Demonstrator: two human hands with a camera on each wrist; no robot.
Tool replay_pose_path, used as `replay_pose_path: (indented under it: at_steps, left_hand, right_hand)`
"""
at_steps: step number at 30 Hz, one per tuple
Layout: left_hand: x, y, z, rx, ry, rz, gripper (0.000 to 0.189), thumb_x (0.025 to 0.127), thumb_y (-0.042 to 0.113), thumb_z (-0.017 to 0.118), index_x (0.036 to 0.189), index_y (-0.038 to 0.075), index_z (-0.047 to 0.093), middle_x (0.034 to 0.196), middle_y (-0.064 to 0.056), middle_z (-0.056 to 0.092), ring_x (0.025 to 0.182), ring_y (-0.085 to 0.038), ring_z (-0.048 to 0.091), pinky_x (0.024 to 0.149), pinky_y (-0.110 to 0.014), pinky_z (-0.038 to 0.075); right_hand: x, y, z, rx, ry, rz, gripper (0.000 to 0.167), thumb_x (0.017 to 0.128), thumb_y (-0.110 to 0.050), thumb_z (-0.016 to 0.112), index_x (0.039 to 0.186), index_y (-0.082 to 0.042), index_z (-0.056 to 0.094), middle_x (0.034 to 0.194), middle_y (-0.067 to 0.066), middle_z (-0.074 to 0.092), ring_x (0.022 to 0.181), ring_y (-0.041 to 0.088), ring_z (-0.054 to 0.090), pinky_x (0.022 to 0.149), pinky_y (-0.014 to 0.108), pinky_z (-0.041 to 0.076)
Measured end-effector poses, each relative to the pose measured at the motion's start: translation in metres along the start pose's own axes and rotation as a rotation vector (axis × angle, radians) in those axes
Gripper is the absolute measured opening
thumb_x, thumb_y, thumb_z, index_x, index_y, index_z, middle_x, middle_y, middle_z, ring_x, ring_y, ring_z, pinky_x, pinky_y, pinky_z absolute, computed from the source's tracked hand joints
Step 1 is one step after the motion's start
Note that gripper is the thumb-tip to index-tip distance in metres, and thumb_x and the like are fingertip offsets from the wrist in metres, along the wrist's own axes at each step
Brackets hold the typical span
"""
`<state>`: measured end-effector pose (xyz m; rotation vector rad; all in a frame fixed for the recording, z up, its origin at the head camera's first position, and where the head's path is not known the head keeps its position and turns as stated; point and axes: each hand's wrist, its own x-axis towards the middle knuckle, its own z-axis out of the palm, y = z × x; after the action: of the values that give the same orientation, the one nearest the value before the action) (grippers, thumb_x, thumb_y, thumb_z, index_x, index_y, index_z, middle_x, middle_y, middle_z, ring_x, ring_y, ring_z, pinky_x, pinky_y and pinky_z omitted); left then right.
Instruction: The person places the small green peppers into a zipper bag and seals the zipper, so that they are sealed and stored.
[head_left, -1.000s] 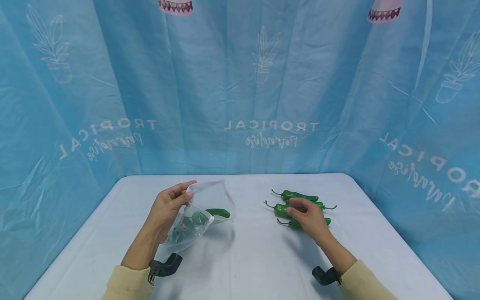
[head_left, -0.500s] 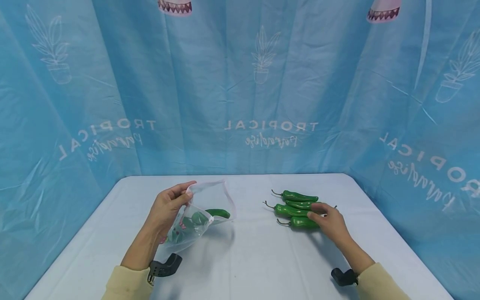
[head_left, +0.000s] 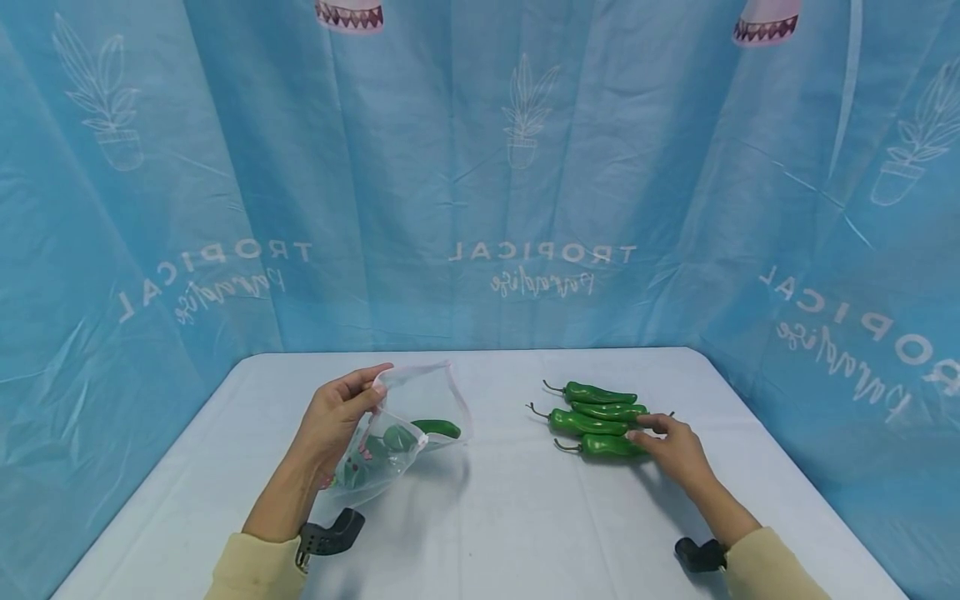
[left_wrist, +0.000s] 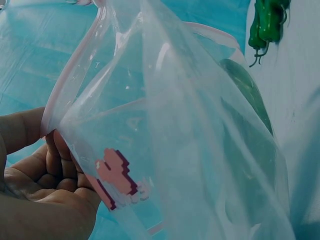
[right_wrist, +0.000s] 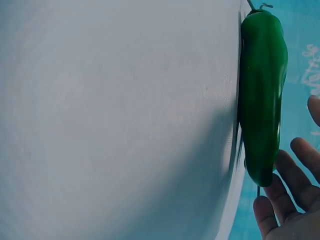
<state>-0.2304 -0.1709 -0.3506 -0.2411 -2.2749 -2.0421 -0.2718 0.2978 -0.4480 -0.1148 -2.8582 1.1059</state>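
My left hand (head_left: 341,408) pinches the pink-edged rim of a clear zip bag (head_left: 416,387) between thumb and fingers, its mouth tilted right. Through the plastic in the left wrist view shows a green pepper (left_wrist: 245,130); one pepper end (head_left: 438,428) shows at the bag's mouth. On the right, several green peppers lie side by side, stems mostly left: a rear pepper (head_left: 598,393) and a front pepper (head_left: 609,447) among them. My right hand (head_left: 675,450) is at their right ends, fingertips overlapping the middle ones. In the right wrist view, its fingers (right_wrist: 295,172) reach out loosely beside a pepper's tip (right_wrist: 262,175).
A white cloth covers the table (head_left: 510,517). Blue printed curtains (head_left: 480,167) stand behind it and along both sides. Black camera mounts sit on both wrists, such as the left wrist mount (head_left: 333,532). Between bag and peppers lies a strip of white cloth.
My right hand has moved right from over the middle of the peppers to their right ends, uncovering more of them. The left hand and bag stay nearly still.
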Motion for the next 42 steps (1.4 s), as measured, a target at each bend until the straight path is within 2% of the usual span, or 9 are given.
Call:
replay_pose_path:
  at_steps: [10, 18, 25, 30, 37, 42]
  left_hand:
    - [-0.001, 0.0, 0.0, -0.002, -0.003, 0.003, 0.048, 0.094, 0.027, 0.058, 0.135, 0.003, 0.049, 0.095, 0.01, 0.055, 0.086, -0.008, 0.049, 0.079, -0.02, 0.045]
    - [0.0, 0.0, 0.0, 0.003, -0.001, 0.002, 0.048, 0.094, 0.027, 0.058, 0.135, 0.003, 0.05, 0.095, 0.009, 0.055, 0.086, -0.008, 0.049, 0.08, -0.02, 0.044]
    - [-0.001, 0.001, 0.0, -0.002, 0.005, -0.013, 0.047, 0.094, 0.027, 0.058, 0.135, 0.004, 0.05, 0.094, 0.008, 0.054, 0.086, -0.009, 0.049, 0.08, -0.019, 0.044]
    - [-0.001, 0.001, 0.001, 0.007, 0.011, -0.014, 0.046, 0.094, 0.027, 0.058, 0.134, 0.005, 0.051, 0.096, 0.007, 0.055, 0.087, -0.009, 0.049, 0.081, -0.02, 0.044]
    - [-0.001, 0.001, 0.001, 0.012, 0.019, -0.016, 0.046, 0.094, 0.026, 0.058, 0.134, 0.006, 0.052, 0.095, 0.006, 0.054, 0.087, -0.009, 0.049, 0.082, -0.02, 0.044]
    - [-0.002, 0.001, 0.001, 0.011, 0.016, -0.014, 0.046, 0.094, 0.026, 0.058, 0.134, 0.005, 0.051, 0.094, 0.007, 0.055, 0.086, -0.009, 0.049, 0.083, -0.022, 0.044]
  right_hand:
    - [-0.003, 0.005, 0.0, -0.002, -0.019, -0.001, 0.052, 0.087, -0.036, 0.064, 0.125, -0.001, 0.057, 0.128, 0.025, 0.055, 0.117, 0.04, 0.051, 0.091, 0.052, 0.044]
    - [-0.006, 0.009, 0.002, -0.011, -0.02, -0.039, 0.045, 0.086, -0.03, 0.067, 0.121, -0.003, 0.06, 0.124, 0.022, 0.059, 0.116, 0.039, 0.053, 0.091, 0.051, 0.044]
    - [-0.01, 0.014, 0.001, -0.021, -0.055, -0.087, 0.045, 0.085, -0.028, 0.068, 0.12, -0.001, 0.061, 0.123, 0.022, 0.059, 0.112, 0.038, 0.055, 0.088, 0.049, 0.047]
    - [-0.012, 0.016, 0.0, -0.021, -0.088, -0.072, 0.046, 0.084, -0.029, 0.069, 0.121, -0.003, 0.061, 0.126, 0.023, 0.057, 0.114, 0.038, 0.055, 0.089, 0.049, 0.046]
    - [-0.011, 0.021, 0.0, -0.032, -0.14, -0.022, 0.051, 0.082, -0.03, 0.071, 0.126, -0.006, 0.059, 0.135, 0.024, 0.05, 0.125, 0.043, 0.045, 0.098, 0.057, 0.039]
    - [-0.013, 0.022, -0.001, -0.042, -0.158, -0.046, 0.052, 0.082, -0.027, 0.071, 0.127, -0.005, 0.058, 0.134, 0.024, 0.051, 0.124, 0.044, 0.046, 0.096, 0.057, 0.04]
